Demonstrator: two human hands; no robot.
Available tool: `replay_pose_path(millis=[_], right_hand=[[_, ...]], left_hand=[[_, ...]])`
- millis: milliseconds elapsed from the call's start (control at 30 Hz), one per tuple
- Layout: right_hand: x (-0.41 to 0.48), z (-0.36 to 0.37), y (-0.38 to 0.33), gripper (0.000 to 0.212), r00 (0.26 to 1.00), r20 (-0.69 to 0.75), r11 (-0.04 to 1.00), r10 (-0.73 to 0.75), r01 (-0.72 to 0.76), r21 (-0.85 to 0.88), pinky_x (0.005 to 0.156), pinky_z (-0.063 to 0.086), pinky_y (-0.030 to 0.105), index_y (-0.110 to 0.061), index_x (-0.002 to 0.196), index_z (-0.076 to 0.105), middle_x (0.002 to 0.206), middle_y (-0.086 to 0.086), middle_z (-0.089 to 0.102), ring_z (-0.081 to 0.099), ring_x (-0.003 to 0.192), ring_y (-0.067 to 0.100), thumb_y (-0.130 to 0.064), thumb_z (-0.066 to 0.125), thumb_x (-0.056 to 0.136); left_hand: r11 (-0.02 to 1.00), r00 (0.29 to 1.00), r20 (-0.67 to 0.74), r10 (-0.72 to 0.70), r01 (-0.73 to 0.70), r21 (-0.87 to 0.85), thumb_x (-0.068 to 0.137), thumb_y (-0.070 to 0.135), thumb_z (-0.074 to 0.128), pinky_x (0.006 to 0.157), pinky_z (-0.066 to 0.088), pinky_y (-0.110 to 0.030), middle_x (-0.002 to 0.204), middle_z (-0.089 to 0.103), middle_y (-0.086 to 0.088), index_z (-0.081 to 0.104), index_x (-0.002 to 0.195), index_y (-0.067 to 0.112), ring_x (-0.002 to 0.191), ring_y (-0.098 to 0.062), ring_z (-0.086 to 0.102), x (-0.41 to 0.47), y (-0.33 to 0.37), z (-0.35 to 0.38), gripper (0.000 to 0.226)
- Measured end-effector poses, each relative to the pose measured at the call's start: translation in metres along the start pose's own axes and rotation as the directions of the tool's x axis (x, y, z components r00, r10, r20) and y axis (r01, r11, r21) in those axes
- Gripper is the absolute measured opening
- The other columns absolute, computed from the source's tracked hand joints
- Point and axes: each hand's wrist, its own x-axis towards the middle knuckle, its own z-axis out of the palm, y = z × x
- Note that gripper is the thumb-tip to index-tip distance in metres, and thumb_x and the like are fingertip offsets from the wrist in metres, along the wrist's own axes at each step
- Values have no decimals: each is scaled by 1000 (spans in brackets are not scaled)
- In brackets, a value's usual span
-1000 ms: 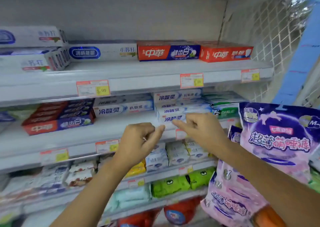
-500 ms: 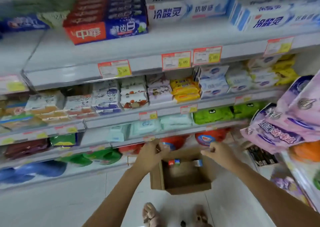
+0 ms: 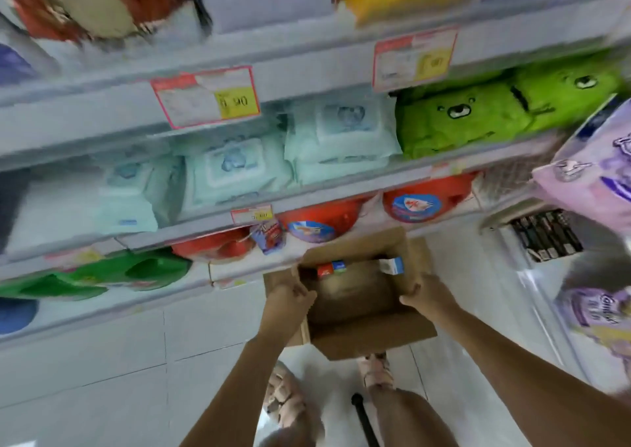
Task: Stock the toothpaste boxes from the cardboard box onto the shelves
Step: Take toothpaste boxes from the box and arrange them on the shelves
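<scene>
Left hand (image 3: 290, 298) and right hand (image 3: 425, 293) curl fingers over the cardboard box (image 3: 374, 335) side rims; toothpaste boxes (image 3: 392, 265) stand on end just beyond, against its far wall.

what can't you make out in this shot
Head view only.
Print on the toothpaste boxes: too small, blurred.
Small print on the price tag: motion blur.
Where the toothpaste shelves are: outside the frame.
Fingertips of left hand and right hand: hidden by the box walls they grip.
</scene>
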Motion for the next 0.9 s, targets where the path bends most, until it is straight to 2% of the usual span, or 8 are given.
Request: replay_pose_path(millis=[133,200,300,400,600,700,833,900], right_hand=[[61,49,30,47,998,55,997,-31,34,-63,77,53,28,-21,118,50,103,-2,63,63,87,14,-35,72,79],[81,69,32,65,997,77,998,-15,19,-51,87,49,31,-19,138,34,126,6,53,58,104,19,-30,69,84],[120,95,44,80,1000,-15,999,-5,5,-36,108,38,43,-18,147,20,146,9,30,40,131,29,-22,69,84],[148,110,50,73,983,-158,967,-91,49,-250,107,40,41,-19,148,20,148,12,23,41,130,29,-20,62,89],[180,112,45,62,947,-152,720,-283,105,-686,82,52,35,-16,147,25,143,18,32,53,115,32,-19,55,93],[193,108,43,57,951,-85,676,-299,148,-722,79,50,33,-14,146,21,140,17,32,49,117,31,-17,48,96],[199,113,36,47,927,-96,695,-362,200,-691,81,50,35,-15,140,31,133,16,37,46,118,32,-18,49,96],[201,116,32,46,892,-55,704,-450,316,-636,86,49,36,-15,138,36,132,11,41,46,120,30,-14,50,94]], left_hand=[[997,996,-33,77,-77,-5,85,25,65,80,46,-26,91,63,4,59,89,22,90,-15,60,58,-37,53,8],[991,991,-35,127,-126,32,84,22,66,78,42,-23,102,64,3,58,101,20,96,-16,61,86,-55,77,19],[981,983,-46,180,-176,81,84,17,67,87,45,-27,119,60,-3,55,118,19,108,-22,58,122,-74,109,37],[950,970,-34,241,-229,213,84,19,67,102,40,-33,135,48,-2,49,130,22,123,-22,47,152,-90,137,49],[928,967,-76,245,-211,309,86,19,63,114,30,-38,148,33,-4,36,143,25,135,-23,31,195,-103,178,63],[919,952,-154,263,-199,339,86,16,63,111,29,-35,143,37,-10,39,142,19,131,-26,33,206,-111,193,61],[858,900,-259,350,-198,473,84,15,67,103,38,-48,125,49,-20,48,135,15,117,-39,44,216,-120,209,54],[848,862,-312,398,-217,483,78,12,73,95,45,-52,115,53,-23,53,129,10,109,-44,50,219,-123,217,54]])
